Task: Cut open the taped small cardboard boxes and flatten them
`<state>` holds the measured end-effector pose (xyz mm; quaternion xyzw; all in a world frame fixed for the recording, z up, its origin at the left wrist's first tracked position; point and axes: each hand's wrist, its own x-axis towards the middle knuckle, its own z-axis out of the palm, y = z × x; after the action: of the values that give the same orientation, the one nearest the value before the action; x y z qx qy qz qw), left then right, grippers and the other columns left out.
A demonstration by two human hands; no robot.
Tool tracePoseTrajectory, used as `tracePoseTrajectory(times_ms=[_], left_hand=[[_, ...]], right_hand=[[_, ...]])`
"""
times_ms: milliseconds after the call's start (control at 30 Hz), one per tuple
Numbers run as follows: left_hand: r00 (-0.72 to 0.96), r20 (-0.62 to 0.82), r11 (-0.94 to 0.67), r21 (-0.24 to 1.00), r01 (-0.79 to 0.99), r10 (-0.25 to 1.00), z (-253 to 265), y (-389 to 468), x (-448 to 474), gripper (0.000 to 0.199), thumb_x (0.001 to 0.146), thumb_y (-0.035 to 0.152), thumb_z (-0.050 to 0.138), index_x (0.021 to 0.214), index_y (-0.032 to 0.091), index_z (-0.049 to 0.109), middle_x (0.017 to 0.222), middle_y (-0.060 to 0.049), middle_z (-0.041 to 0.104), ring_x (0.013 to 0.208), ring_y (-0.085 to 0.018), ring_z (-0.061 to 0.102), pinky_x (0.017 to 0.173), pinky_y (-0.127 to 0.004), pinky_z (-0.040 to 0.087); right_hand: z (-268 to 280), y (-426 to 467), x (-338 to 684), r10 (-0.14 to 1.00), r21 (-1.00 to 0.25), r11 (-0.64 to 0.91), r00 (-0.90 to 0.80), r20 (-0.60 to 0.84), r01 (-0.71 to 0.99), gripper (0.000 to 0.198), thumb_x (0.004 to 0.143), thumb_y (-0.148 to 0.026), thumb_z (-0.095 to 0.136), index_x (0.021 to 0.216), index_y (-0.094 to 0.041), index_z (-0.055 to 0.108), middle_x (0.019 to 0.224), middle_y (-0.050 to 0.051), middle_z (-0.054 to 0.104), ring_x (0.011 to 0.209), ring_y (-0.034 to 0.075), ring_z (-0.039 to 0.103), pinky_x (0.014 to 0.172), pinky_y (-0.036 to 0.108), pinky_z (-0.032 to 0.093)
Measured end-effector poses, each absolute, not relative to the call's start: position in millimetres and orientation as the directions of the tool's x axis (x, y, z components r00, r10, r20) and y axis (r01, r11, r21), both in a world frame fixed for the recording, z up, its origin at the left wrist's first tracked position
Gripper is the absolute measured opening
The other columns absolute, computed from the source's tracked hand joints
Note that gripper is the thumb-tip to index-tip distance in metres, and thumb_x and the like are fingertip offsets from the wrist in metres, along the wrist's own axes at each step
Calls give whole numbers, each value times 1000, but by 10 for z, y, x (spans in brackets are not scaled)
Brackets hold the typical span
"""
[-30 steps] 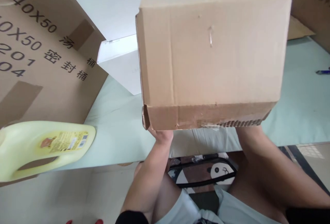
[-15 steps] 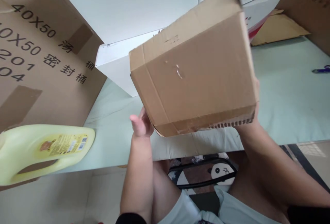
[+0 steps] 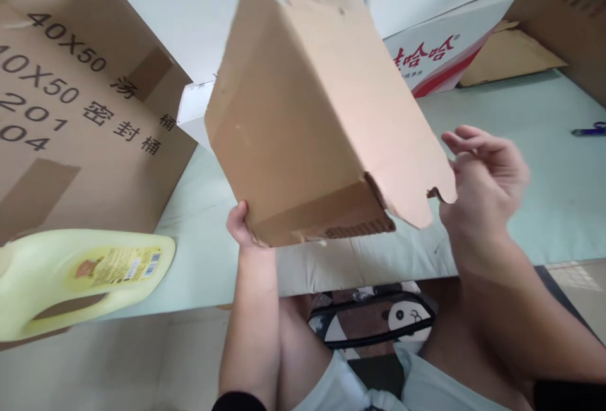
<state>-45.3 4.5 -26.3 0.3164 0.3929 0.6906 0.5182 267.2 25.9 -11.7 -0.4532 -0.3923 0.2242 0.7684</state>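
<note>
A brown cardboard box (image 3: 288, 139) is held up, tilted, above the pale green tabletop. One flap (image 3: 374, 76) extends from it toward the right, with a torn notch near its lower end. My left hand (image 3: 243, 225) grips the box's lower left corner, thumb on the near face and the other fingers hidden behind it. At the flap's outer edge is my right hand (image 3: 485, 177), its fingers loosely bent and their tips free of the cardboard. The thumb side of that hand meets the flap edge. The box's inside is hidden from me.
To the left stand a large printed carton (image 3: 85, 101) and a pale yellow jug (image 3: 89, 278) lying on its side. Behind are a white carton with red lettering (image 3: 445, 51) and flat cardboard (image 3: 511, 54). A purple-handled tool (image 3: 589, 130) lies far right.
The box has turned and shifted left, bringing its side flap into view. My right hand has moved from behind the box out to the right. My left thumb now presses on the box.
</note>
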Motion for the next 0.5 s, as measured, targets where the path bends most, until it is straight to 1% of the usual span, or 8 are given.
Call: tracePoseTrajectory(times_ms=[33,100,167,200,267,333,433,500], left_hand=[[-271,49,-176,866,-468,961,-270,40,-470,52,73,61,77,116,31,74,110,-5,81,115,-37,73,97,-55,63],[-249,60,-172,872,-458,967,-274,32,-486,54,72,59,79,118,30,73,111,-6,81,114,-38,73,98,-55,62],[-183,20,-98,900,-424,983,-267,29,-466,63,65,52,86,122,28,72,113,-7,81,114,-40,74,97,-56,63],[-143,-9,-49,917,-397,990,-259,29,-442,69,60,46,89,124,27,71,114,-8,81,113,-41,74,97,-55,63],[-57,-58,36,942,-333,997,-241,29,-378,79,54,36,92,128,23,69,118,-10,80,114,-40,74,97,-52,63],[28,-100,104,953,-286,995,-222,24,-320,82,51,30,91,130,21,68,118,-11,79,114,-40,74,98,-51,63],[81,-146,164,945,-283,986,-213,-4,-308,80,53,31,88,130,20,68,112,-12,81,110,-41,76,96,-53,63],[71,-164,178,931,-319,984,-228,-45,-350,79,52,33,87,128,20,70,104,-11,82,100,-40,78,89,-53,65]], right_hand=[[-92,266,2687,712,-880,471,616,336,-64,11,79,-16,64,80,-27,68,106,0,74,101,21,76,88,43,62],[-73,274,2726,783,-887,427,563,264,-178,11,79,-21,62,84,-27,68,106,0,74,101,20,76,81,37,62],[-97,275,2760,865,-903,373,432,255,-214,14,82,-31,64,94,-28,69,112,2,74,105,20,75,84,36,62],[-122,273,2769,897,-913,349,357,259,-212,21,83,-37,68,101,-28,69,117,3,74,109,21,74,88,38,61],[-187,269,2776,939,-937,310,207,275,-163,40,81,-47,76,115,-30,66,128,4,72,120,23,71,98,42,60],[-253,270,2773,952,-955,296,90,292,-37,56,78,-50,82,127,-34,60,140,5,67,133,27,64,106,48,56],[-334,289,2778,940,-930,336,10,342,147,70,79,-52,82,140,-38,49,155,6,55,146,31,53,112,54,53],[-378,309,2794,924,-908,378,-8,383,183,74,83,-56,78,146,-39,42,161,7,48,147,31,52,113,54,53]])
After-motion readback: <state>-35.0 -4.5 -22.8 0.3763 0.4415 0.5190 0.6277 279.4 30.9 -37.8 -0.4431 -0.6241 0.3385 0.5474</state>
